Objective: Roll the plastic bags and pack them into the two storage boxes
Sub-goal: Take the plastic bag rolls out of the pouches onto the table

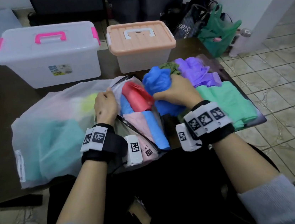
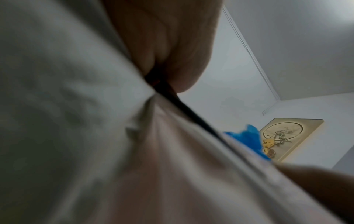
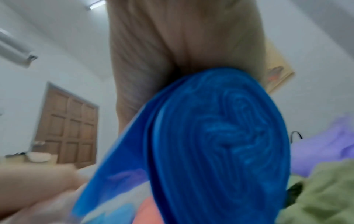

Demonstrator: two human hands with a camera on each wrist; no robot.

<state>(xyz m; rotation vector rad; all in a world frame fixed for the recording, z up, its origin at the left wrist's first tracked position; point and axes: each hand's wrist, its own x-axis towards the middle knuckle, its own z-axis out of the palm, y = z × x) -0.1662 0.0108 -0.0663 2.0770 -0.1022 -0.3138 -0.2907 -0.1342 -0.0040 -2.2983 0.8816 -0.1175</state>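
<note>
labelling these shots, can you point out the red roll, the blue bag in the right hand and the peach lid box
red roll point(image 1: 137, 97), head view, middle of its side
blue bag point(image 3: 220, 144), right wrist view, centre of its coiled end
peach lid box point(image 1: 140, 36), head view, ribbed lid top

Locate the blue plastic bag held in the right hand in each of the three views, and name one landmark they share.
Head: blue bag sits at centre, gripped by the right hand, just right of the red roll.
Left wrist: a small blue patch at lower right, before the framed picture.
Right wrist: it fills the centre, its coiled end facing the camera.
Shared landmark: the bag itself; the framed picture shows in both wrist views only.
</note>
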